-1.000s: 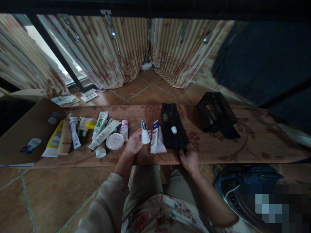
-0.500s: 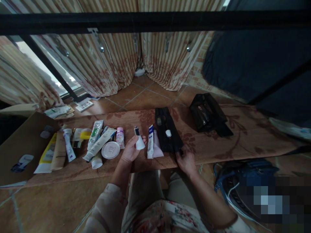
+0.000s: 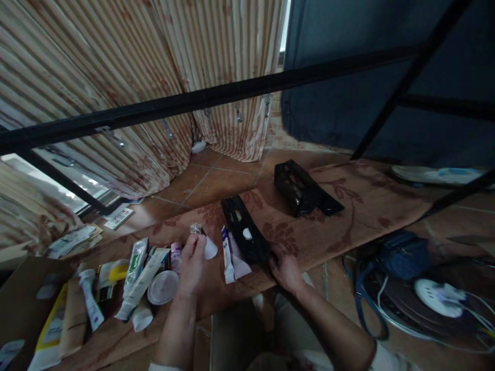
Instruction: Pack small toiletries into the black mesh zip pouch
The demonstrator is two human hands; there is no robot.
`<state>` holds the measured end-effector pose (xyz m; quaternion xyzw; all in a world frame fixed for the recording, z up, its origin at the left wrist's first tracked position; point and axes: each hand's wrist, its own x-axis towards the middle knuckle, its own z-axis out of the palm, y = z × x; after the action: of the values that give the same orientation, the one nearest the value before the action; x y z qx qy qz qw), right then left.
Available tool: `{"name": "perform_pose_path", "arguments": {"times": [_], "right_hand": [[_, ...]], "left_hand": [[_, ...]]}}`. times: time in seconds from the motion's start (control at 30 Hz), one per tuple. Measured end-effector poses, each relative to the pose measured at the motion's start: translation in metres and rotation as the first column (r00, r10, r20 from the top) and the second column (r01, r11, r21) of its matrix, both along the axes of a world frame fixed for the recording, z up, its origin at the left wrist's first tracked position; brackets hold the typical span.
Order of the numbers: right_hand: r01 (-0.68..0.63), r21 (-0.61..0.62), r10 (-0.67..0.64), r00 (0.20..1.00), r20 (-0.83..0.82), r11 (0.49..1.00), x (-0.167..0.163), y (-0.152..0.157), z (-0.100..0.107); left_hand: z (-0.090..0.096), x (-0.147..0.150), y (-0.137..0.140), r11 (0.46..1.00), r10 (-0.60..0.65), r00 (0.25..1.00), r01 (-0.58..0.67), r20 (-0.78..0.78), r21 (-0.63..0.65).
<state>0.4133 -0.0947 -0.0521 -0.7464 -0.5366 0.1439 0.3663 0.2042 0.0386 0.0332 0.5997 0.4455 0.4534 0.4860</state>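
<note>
My left hand (image 3: pixel 193 260) is closed around a small white cone-shaped tube (image 3: pixel 210 248) with a shiny silver top, held above the cloth. My right hand (image 3: pixel 286 268) grips the near right corner of a black pouch (image 3: pixel 245 231) with a see-through strip; a white round piece shows in it. Its fingertips are partly hidden against the pouch. Against the pouch's left side lie a blue-and-white tube (image 3: pixel 227 255) and a pale lilac tube (image 3: pixel 238 258). Left of my left hand are a round white-lidded jar (image 3: pixel 163 287), a pink bottle (image 3: pixel 176 256) and several other tubes.
A second black pouch (image 3: pixel 297 188) stands farther back on the patterned brown cloth (image 3: pixel 340 232). At the left is an open cardboard box (image 3: pixel 23 293). A dark metal bar (image 3: pixel 216 93) crosses beyond the bench. A blue bag (image 3: pixel 404 255) and a white power strip (image 3: pixel 436 298) are at lower right.
The view has turned right and tilted. My left hand has rotated the tube, its back now facing me. My right hand stays at the pouch's near corner.
</note>
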Motion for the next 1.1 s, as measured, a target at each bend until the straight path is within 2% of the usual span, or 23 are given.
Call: {"name": "perform_pose_path", "arguments": {"times": [0.07,0.13,0.23,0.33,0.4,0.57,0.67,0.73,0.8,0.9,0.97,1.03,1.1], "right_hand": [[-0.001,0.010,0.001,1.000,-0.020,1.000,-0.001,0.000,0.002],[-0.002,0.016,0.002,0.999,-0.043,1.000,-0.001,0.000,0.003],[-0.003,0.012,0.004,0.998,-0.066,1.000,-0.002,0.000,0.004],[-0.008,0.000,0.008,0.996,-0.086,1.000,-0.001,0.000,0.004],[-0.020,0.001,0.020,0.995,-0.103,1.000,-0.001,0.000,0.005],[-0.029,0.010,0.030,0.993,-0.116,1.000,-0.001,-0.001,0.006],[-0.021,0.006,0.022,0.993,-0.115,1.000,-0.001,0.000,0.007],[-0.019,-0.003,0.018,0.993,-0.114,1.000,-0.001,0.000,0.007],[-0.023,-0.010,0.022,0.993,-0.118,1.000,-0.001,0.000,0.007],[-0.029,-0.016,0.027,0.991,-0.127,0.999,-0.001,-0.001,0.007],[-0.028,-0.012,0.026,0.991,-0.129,1.000,-0.001,-0.001,0.006],[-0.025,-0.004,0.024,0.991,-0.130,1.000,-0.001,-0.001,0.005],[-0.026,0.003,0.027,0.991,-0.134,1.000,-0.001,0.000,0.005]], "left_hand": [[0.028,0.007,0.004,0.982,-0.036,0.991,0.059,-0.132,0.179],[0.051,0.016,0.008,0.935,-0.018,0.975,0.096,-0.224,0.342],[0.073,0.033,0.014,0.877,-0.004,0.960,0.139,-0.281,0.461],[0.078,0.051,0.018,0.885,-0.101,0.949,0.224,-0.300,0.409],[0.076,0.062,0.021,0.909,-0.124,0.947,0.228,-0.296,0.349],[0.063,0.077,0.029,0.965,-0.119,0.965,0.169,-0.236,0.202],[0.054,0.080,0.034,0.964,-0.081,0.937,0.160,-0.340,0.211],[0.049,0.080,0.037,0.950,-0.055,0.884,0.190,-0.464,0.249],[0.047,0.081,0.037,0.917,-0.034,0.789,0.268,-0.613,0.295],[0.050,0.085,0.033,0.817,0.005,0.574,0.470,-0.819,0.334],[0.053,0.089,0.031,0.753,0.027,0.442,0.581,-0.896,0.309],[0.055,0.092,0.031,0.726,0.022,0.367,0.634,-0.930,0.268],[0.056,0.094,0.032,0.722,0.008,0.342,0.648,-0.940,0.242]]}}
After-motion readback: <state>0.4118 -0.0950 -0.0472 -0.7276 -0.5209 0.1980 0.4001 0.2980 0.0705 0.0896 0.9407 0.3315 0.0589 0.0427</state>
